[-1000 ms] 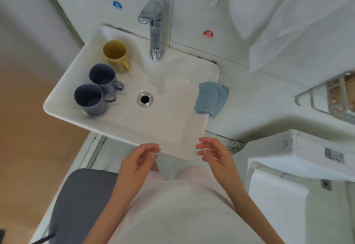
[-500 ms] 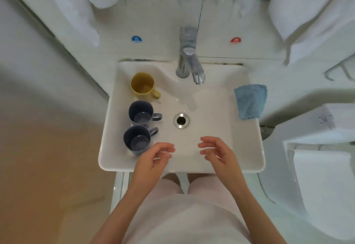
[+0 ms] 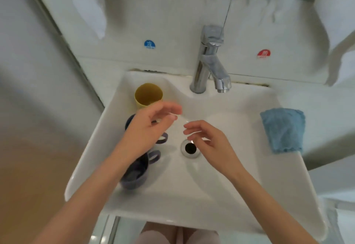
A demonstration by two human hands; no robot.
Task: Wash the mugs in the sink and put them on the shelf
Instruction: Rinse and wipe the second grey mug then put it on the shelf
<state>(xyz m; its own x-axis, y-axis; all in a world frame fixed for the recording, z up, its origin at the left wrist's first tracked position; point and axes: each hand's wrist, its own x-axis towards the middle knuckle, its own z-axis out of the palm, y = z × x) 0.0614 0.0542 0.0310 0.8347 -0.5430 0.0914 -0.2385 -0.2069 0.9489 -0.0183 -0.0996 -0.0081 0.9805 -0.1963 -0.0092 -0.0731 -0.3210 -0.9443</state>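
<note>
Head view: glossy sink (image 3: 230,186); cylindrical yellow mug (image 3: 148,94)

Single head view, steep downward, close over sink (image 3: 192,201)

My left hand (image 3: 148,130) covers most of the middle mug (image 3: 127,123) by the sink's (image 3: 192,215) left edge, leaving only its handle and a sliver of rim. The forearm hides part of the near mug (image 3: 134,174) — and blurred fingertips mask the yellow mug's (image 3: 148,93) handle.
</note>
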